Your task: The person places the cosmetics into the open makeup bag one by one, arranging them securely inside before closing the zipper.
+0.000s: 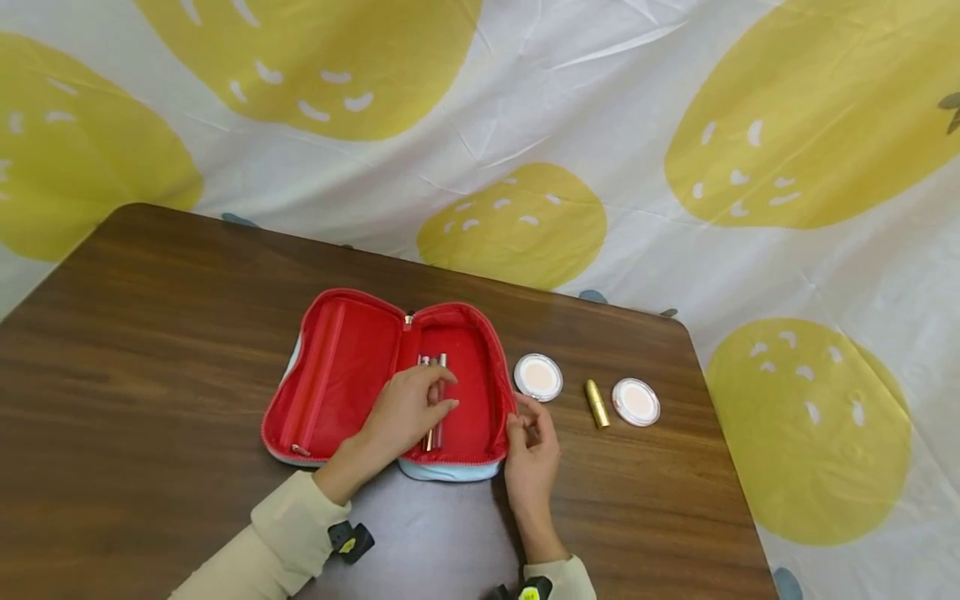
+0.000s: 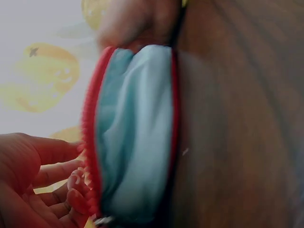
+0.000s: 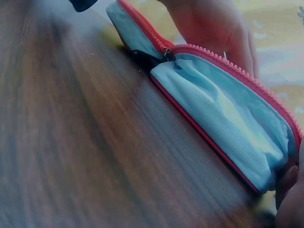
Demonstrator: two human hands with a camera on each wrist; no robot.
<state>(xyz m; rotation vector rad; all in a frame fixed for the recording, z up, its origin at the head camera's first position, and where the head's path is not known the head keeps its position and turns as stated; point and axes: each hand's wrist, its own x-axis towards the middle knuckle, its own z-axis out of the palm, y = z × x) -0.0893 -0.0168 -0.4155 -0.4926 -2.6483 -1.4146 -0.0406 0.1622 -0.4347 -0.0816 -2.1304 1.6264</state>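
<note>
A red-lined pouch [image 1: 345,375] lies unzipped and spread flat on the brown table [image 1: 150,333]. Its pale blue outside [image 2: 137,133] [image 3: 223,114] fills both wrist views. My left hand [image 1: 444,390] reaches into the pouch's right half, its fingers and thumb curled on two slim silver tubes [image 1: 441,363] lying there. In the left wrist view that hand [image 2: 57,190] sits at the zipper rim and the tubes are hidden. My right hand [image 1: 520,419] pinches the pouch's right rim, with one fingertip [image 3: 287,190] showing at the edge.
Right of the pouch lie a round white compact [image 1: 537,377], a gold lipstick tube [image 1: 597,403] and a second round compact [image 1: 636,402]. A white cloth with yellow fruit shapes [image 1: 637,108] lies beyond the table's far and right edges.
</note>
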